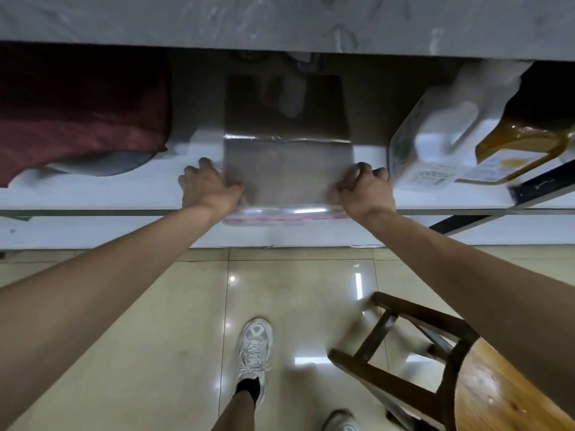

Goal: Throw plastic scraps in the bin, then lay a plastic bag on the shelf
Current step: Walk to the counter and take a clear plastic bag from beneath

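A clear plastic bag (pixel 287 172) with a red-striped seal along its near edge lies flat on the white shelf (pixel 93 191) under a grey counter. Its sealed end hangs a little over the shelf's front edge. My left hand (pixel 208 188) grips the bag's left side. On the opposite side my right hand (pixel 365 189) grips the bag, fingers curled over its edge. No bin or plastic scraps are in view.
A dark red cloth (pixel 77 132) fills the shelf's left end. A white jug (pixel 435 141) and an amber bottle (pixel 516 150) lie to the right. A wooden stool (pixel 451 368) stands on the tiled floor at lower right, beside my feet.
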